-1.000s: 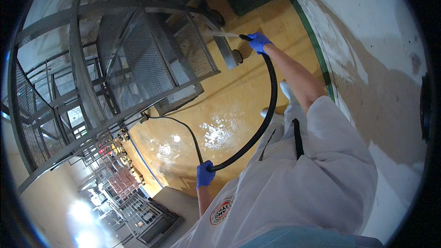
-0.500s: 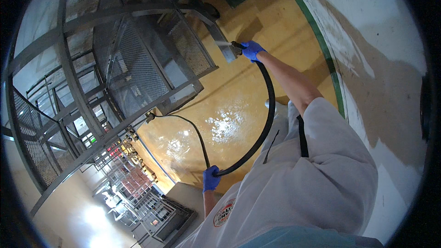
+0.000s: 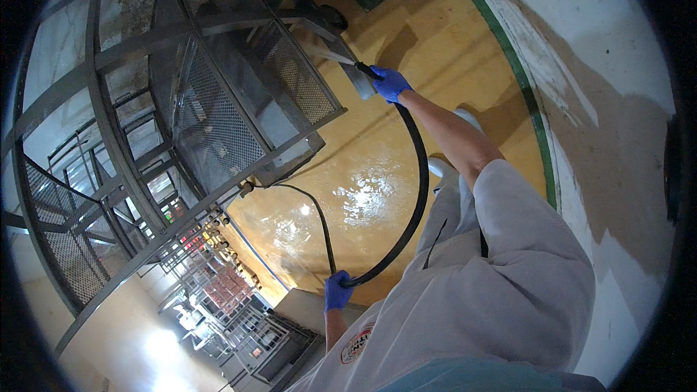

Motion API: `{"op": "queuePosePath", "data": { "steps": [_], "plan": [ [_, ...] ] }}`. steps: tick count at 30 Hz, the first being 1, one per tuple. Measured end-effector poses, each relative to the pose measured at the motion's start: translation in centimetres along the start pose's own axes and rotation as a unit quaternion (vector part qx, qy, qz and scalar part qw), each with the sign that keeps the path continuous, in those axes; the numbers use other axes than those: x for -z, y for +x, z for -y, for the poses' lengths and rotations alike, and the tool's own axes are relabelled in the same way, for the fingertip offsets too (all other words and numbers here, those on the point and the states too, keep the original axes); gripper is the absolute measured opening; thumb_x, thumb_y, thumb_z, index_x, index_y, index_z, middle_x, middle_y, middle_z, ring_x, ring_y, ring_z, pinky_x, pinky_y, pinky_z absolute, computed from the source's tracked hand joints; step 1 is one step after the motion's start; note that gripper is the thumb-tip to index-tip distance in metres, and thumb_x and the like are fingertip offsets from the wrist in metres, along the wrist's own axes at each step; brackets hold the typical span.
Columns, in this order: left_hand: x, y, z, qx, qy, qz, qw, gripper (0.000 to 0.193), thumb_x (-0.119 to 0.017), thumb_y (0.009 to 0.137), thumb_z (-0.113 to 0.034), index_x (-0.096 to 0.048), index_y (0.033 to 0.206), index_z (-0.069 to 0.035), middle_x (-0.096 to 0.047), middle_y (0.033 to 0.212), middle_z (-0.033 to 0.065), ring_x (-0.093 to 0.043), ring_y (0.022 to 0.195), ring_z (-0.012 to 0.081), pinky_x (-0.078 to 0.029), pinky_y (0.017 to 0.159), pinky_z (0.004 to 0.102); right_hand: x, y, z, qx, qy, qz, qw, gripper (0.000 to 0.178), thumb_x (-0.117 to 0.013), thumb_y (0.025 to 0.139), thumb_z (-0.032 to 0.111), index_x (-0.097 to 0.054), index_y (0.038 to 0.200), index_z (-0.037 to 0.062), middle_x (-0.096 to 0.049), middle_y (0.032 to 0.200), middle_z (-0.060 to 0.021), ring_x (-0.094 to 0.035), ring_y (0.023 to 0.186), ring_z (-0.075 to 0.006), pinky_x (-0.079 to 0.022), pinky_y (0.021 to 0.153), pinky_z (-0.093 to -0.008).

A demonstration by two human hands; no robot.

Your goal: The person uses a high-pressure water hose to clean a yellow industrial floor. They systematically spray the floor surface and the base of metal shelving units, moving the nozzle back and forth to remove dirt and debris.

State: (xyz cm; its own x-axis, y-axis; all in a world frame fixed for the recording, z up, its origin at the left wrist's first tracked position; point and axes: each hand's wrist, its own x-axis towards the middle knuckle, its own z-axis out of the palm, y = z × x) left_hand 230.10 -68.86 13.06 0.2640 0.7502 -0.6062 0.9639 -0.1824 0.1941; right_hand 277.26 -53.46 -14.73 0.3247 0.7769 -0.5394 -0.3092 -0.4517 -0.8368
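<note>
My right hand point(image 3: 392, 86), in a blue glove, is wrapped round the black nozzle end of a hose, and a white spray of water point(image 3: 330, 54) leaves its tip toward the metal frame. From that hand the thick black hose point(image 3: 421, 189) curves down to my left hand point(image 3: 337, 290). Also gloved in blue, my left hand is closed around the hose. Beyond it a thinner-looking stretch of hose point(image 3: 319, 210) runs back toward the frame's lower edge. The large grey metal frame with mesh panels point(image 3: 218, 120) stands to the left of the nozzle.
Wet, shiny yellow floor point(image 3: 367, 192) lies below the hose. A green-edged white wall point(image 3: 602, 51) curves along the right. Metal racks and equipment point(image 3: 247, 319) stand at lower left, with stacked reddish items point(image 3: 226, 284) beside them. My light shoes point(image 3: 443, 168) are on the floor.
My right hand and the nozzle have shifted slightly left, and the water spray shows longer and angles up and left. One foot has come into view near the wall. Both hands keep their grip.
</note>
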Motion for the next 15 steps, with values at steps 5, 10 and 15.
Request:
{"op": "queuePosePath", "data": {
  "steps": [5,10,15],
  "plan": [
    [-0.3,-0.9,0.1,-0.002,0.017,0.004,1.0,0.029,-0.07,0.067,-0.008,-0.043,0.057,-0.007,-0.032,0.05,0.0028,-0.029,0.051,0.0107,-0.029,0.044,0.0296,-0.5,0.8,-0.9,-0.019,0.005,0.023,1.0,0.035,-0.048,0.084,0.022,-0.05,0.118,0.0118,-0.06,0.076,-0.0141,-0.06,0.054,-0.0224,-0.049,0.043,-0.0335],
    [-0.8,-2.1,-0.2,-0.011,0.021,-0.004,1.0,0.028,-0.07,0.068,-0.009,-0.044,0.059,-0.006,-0.034,0.049,0.0047,-0.03,0.05,0.0119,-0.03,0.045,0.0304,-1.2,-0.4,-1.3,-0.029,-0.013,0.022,0.999,0.042,-0.047,0.084,0.019,-0.05,0.126,0.0244,-0.057,0.066,-0.0098,-0.055,0.047,-0.0187,-0.048,0.042,-0.0308],
    [-1.4,-2.2,0.6,-0.009,0.06,0.017,0.998,0.027,-0.07,0.069,-0.009,-0.044,0.06,-0.006,-0.035,0.051,0.0061,-0.031,0.051,0.0128,-0.031,0.046,0.0297,-0.5,0.8,-6.1,-0.074,-0.117,0.102,0.985,0.04,-0.046,0.083,0.018,-0.055,0.121,0.0239,-0.059,0.068,-0.0099,-0.057,0.049,-0.0186,-0.05,0.045,-0.0318]
  ]
}}
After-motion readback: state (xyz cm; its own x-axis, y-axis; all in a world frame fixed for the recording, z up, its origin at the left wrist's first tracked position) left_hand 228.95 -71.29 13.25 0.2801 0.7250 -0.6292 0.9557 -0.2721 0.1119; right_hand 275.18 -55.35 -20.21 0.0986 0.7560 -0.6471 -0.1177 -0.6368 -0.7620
